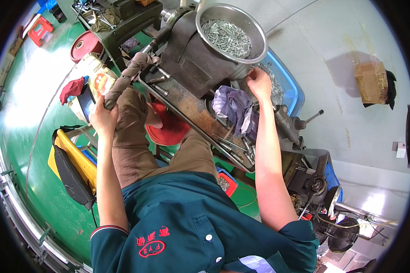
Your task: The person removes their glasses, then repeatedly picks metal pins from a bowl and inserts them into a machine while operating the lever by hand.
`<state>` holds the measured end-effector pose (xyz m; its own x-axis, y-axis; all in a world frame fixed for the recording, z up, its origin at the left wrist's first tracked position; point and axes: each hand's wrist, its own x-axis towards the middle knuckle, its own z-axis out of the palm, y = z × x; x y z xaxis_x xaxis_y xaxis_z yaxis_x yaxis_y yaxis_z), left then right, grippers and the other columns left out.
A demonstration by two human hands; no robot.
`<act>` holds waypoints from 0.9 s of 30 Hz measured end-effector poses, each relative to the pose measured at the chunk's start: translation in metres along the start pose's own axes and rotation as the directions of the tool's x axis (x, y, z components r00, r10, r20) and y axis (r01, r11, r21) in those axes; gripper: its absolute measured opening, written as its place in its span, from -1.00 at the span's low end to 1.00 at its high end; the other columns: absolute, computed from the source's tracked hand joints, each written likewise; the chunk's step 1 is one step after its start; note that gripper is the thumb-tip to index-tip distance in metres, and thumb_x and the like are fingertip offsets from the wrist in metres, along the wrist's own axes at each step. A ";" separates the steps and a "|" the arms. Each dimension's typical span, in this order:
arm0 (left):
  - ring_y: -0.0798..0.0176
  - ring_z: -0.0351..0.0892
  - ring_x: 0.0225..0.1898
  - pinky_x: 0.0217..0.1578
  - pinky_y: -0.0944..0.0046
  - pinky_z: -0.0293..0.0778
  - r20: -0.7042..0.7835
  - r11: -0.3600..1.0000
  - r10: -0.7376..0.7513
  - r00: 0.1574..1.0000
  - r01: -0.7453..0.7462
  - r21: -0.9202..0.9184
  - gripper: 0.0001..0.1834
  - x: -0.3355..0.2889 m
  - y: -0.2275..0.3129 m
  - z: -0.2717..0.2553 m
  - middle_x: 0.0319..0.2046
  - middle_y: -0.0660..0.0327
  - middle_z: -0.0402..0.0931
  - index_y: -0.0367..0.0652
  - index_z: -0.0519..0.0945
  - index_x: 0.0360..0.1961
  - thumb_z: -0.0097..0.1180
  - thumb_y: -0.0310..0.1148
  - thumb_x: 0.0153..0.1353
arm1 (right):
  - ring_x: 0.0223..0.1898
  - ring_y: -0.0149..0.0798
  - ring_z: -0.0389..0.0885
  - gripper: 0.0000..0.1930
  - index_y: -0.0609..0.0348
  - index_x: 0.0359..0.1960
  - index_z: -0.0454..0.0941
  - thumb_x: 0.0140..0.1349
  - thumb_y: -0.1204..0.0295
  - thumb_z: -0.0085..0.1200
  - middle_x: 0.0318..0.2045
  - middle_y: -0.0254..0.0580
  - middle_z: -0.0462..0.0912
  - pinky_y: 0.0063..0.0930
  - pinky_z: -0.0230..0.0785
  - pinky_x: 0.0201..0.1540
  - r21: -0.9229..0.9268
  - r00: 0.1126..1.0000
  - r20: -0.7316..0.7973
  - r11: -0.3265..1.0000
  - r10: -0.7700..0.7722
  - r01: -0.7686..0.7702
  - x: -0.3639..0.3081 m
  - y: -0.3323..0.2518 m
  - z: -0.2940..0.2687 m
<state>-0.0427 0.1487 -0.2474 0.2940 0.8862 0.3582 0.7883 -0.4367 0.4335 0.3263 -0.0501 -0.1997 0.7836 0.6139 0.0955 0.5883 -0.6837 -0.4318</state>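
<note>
My left hand (pixel 104 117) is wrapped round the lower end of a long lever handle (pixel 125 78) bound in brown cloth strips. The lever runs up to a shaft at the side of a dark machine head (pixel 182 57). Beside that machine, just below a steel bowl (pixel 263 50), my right hand (pixel 258 83) has its fingers drawn together; whatever is in them is too small or hidden to make out. Small silvery metal pins (pixel 227 37) fill much of the bowl. A crumpled purple rag (pixel 234 107) lies near my right wrist.
A blue basket (pixel 298 94) with more metal pieces stands behind my right hand. The metal tray (pixel 193 119) before me carries sockets and rods. A red stool (pixel 168 132) is beneath it. At left are a yellow chair (pixel 75 157) and a red drum (pixel 84 47).
</note>
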 end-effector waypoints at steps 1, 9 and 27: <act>-0.06 0.45 -0.46 -0.44 0.09 0.36 0.001 1.000 0.000 1.000 0.000 0.000 -0.69 0.000 0.000 0.000 -0.58 -0.03 0.44 -0.21 0.45 -0.43 0.11 -0.28 -0.25 | -0.38 -0.12 0.53 -0.82 0.08 -0.49 0.49 -0.21 0.43 -0.07 -0.52 -0.17 0.57 -0.36 0.33 -0.29 -0.011 1.000 -0.005 1.000 -0.001 0.001 0.000 0.000 0.000; -0.05 0.45 -0.46 -0.44 0.10 0.36 0.025 1.000 -0.020 0.999 0.020 0.010 -0.70 0.000 0.002 -0.001 -0.59 -0.03 0.44 -0.20 0.46 -0.43 0.10 -0.29 -0.25 | -0.38 -0.12 0.53 -0.83 0.08 -0.50 0.49 -0.21 0.42 -0.07 -0.52 -0.18 0.57 -0.36 0.33 -0.29 0.003 1.000 -0.010 1.000 0.000 0.000 -0.001 -0.001 -0.001; -0.03 0.48 -0.45 -0.43 0.12 0.37 0.038 0.999 -0.040 0.998 0.041 -0.001 -0.66 0.000 0.002 -0.002 -0.56 -0.04 0.46 -0.20 0.48 -0.37 0.10 -0.27 -0.24 | -0.38 -0.09 0.53 -0.82 0.09 -0.50 0.49 -0.21 0.43 -0.08 -0.53 -0.14 0.56 -0.35 0.32 -0.30 0.010 1.000 -0.022 1.000 -0.004 0.004 0.001 0.001 0.002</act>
<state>-0.0423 0.1478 -0.2451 0.2820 0.9083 0.3089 0.7990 -0.4006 0.4485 0.3272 -0.0499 -0.2021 0.7852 0.6080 0.1171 0.5899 -0.6772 -0.4399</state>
